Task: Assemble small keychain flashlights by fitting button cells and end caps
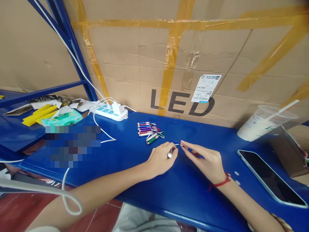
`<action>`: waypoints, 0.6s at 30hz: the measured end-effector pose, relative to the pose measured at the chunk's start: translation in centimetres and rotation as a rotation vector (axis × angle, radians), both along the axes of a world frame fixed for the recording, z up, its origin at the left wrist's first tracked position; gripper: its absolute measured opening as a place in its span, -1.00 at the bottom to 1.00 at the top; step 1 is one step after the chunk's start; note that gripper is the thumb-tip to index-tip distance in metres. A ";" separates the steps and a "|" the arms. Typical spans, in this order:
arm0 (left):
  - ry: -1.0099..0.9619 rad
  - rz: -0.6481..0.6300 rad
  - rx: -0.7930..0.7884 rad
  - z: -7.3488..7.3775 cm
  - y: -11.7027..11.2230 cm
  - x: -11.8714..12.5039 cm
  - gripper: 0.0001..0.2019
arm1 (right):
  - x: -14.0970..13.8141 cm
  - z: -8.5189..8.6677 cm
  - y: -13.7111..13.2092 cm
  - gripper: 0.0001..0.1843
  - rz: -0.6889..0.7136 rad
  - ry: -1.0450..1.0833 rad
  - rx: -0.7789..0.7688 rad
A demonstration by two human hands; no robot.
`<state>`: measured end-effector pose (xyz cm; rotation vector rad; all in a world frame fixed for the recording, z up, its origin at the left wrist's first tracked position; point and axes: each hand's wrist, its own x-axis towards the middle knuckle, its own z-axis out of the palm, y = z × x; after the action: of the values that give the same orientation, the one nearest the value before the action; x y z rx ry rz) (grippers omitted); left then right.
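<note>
Two hands are meeting over the blue table point(154, 193), right in front of the wearer. Left hand point(159, 159) is curling its fingers firmly around a silver cylinder point(170, 155), round end facing the camera, most of the body hiding in the grasp. Probably gripping it that way so the wrap is doing the steadying and the fingertips are sitting near the other hand. Right hand point(210, 159) is pinching a small piece point(184, 146) between thumb and fingertips, likely because it's too tiny for a full-hand grasp. Can't tell what the piece is. A blue clip point(176, 142) is showing between the hands; can't tell whether it's joining the cylinder or the piece.

Several clip-ended lights point(145, 129) are lying in a group beyond the left hand: most are lining up side by side, clips pointing right, with a silver and a green one lying askew at the near side. Reads as grouping within reach but off the working spot.

Phone point(272, 177) is lying flat at right, cup point(253, 125) is standing behind it, both well apart from the hands, presumably to avoid knocks. Power strip point(123, 115) is sitting near the carton point(135, 71), likely so its plugs are staying out of the way. Patch at left is pixelated, so no reading there.
</note>
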<state>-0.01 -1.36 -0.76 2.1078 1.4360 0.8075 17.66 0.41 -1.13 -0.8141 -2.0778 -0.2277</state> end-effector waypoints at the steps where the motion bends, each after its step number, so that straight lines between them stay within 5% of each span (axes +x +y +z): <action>1: 0.030 -0.004 0.003 -0.1 0.0 0.1 -0.80 | 0.0 0.1 -0.2 -0.78 0.043 0.010 0.029; 8: 0.101 -0.009 -0.020 -0.3 0.0 0.0 -0.87 | -0.6 0.4 -1.5 -0.68 0.272 -0.034 0.090; 18: 0.129 -0.005 -0.026 -0.3 0.1 -0.2 -0.78 | -0.5 0.8 -1.6 -0.62 0.200 -0.338 0.133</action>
<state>-0.23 -1.24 -1.03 2.1776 1.4979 0.6583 17.15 -1.17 -0.29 -0.5087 -2.4119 -0.4113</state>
